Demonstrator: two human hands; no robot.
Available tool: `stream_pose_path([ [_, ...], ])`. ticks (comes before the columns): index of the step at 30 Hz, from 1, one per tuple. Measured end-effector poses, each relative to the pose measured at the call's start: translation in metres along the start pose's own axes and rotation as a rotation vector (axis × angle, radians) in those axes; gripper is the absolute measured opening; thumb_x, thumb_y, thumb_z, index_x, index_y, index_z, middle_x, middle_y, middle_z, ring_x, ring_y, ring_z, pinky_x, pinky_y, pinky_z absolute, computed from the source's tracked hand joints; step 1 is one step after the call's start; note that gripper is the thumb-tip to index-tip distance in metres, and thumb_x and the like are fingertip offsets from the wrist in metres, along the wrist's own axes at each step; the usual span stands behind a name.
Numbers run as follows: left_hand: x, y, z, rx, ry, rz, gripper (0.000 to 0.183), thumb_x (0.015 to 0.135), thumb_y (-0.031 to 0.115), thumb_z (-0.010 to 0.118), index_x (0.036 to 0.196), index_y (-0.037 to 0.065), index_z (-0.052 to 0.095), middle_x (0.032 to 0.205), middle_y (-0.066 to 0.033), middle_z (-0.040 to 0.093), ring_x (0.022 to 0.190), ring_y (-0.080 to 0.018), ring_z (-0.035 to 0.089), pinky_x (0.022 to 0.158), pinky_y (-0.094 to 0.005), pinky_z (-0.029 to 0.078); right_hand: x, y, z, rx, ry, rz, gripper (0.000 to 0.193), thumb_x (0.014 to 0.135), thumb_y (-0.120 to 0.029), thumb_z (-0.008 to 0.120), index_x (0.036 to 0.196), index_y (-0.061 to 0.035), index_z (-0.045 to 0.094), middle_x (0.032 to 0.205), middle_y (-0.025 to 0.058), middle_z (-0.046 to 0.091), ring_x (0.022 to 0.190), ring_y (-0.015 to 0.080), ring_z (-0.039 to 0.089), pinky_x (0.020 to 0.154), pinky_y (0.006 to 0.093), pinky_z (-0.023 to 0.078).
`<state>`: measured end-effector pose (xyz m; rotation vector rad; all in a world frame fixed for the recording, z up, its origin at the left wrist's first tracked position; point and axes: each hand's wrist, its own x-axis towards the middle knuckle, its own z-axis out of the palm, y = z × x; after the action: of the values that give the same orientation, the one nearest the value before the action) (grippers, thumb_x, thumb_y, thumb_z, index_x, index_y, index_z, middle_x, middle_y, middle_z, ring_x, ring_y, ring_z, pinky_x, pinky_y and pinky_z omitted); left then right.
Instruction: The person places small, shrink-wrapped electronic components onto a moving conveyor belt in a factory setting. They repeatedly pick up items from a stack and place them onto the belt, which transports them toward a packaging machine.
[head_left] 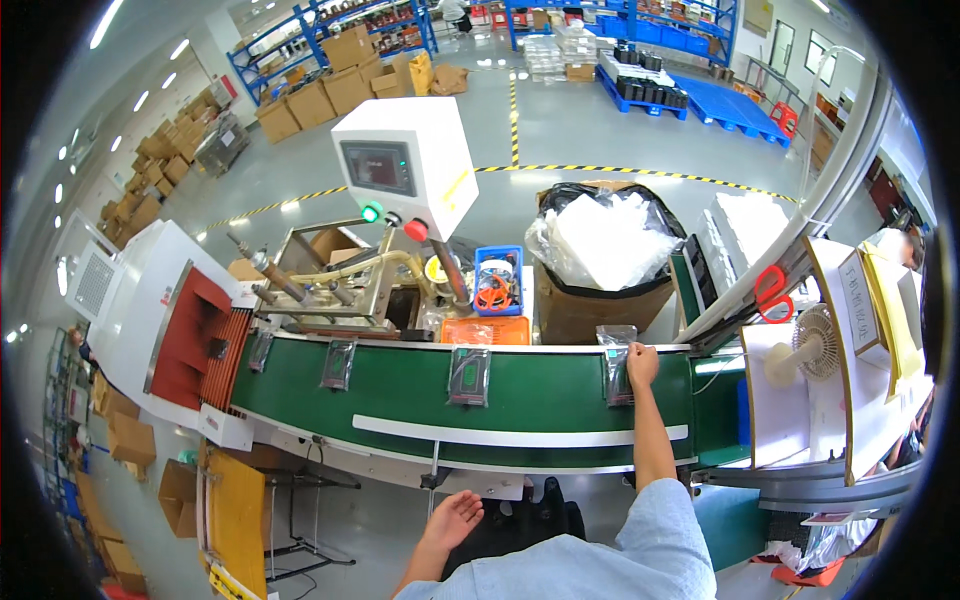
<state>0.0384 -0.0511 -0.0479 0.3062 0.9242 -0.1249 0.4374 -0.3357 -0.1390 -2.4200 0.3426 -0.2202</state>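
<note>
On the right part of the green conveyor belt, my right hand is closed at the upper right edge of a clear plastic bag with a dark flat item inside. Part of that bag is hidden under my fingers. Farther left on the belt lie similar bagged items: one near the middle, another beyond it, and a third close to the machine's opening. My left hand hovers on the near side of the belt, fingers stretched out, holding nothing.
A white machine with a red curtain stands at the belt's left end. Behind the belt are a control box, a blue bin, an orange tray and a lined carton. A white rail runs along the near side.
</note>
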Motion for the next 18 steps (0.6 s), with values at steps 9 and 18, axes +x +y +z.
stream_pose_path([
  [9,-0.019,-0.012,-0.016,-0.194,-0.117,-0.025,0.017,0.084,0.013,0.052,0.092,0.000,0.060,0.090,-0.0126,0.062,0.086,-0.0237,0.059,0.082,-0.0376,0.047,-0.003,0.011,0.014,0.061,-0.076,-0.048,0.042,0.083,-0.038,0.053,0.102,-0.0002,0.060,0.093,0.0184,0.060,0.087,0.0334,0.058,0.076,0.0424,0.045],
  [18,-0.070,-0.029,-0.093,-0.227,-0.114,0.080,0.019,0.084,0.012,0.051,0.098,0.001,0.057,0.093,-0.0118,0.061,0.087,-0.0222,0.058,0.083,-0.0362,0.047,-0.164,-0.064,-0.059,0.710,-0.371,-0.139,0.027,0.086,-0.021,0.055,0.102,0.0005,0.057,0.066,0.0001,0.048,0.054,0.0096,0.042,0.050,0.0245,0.036],
])
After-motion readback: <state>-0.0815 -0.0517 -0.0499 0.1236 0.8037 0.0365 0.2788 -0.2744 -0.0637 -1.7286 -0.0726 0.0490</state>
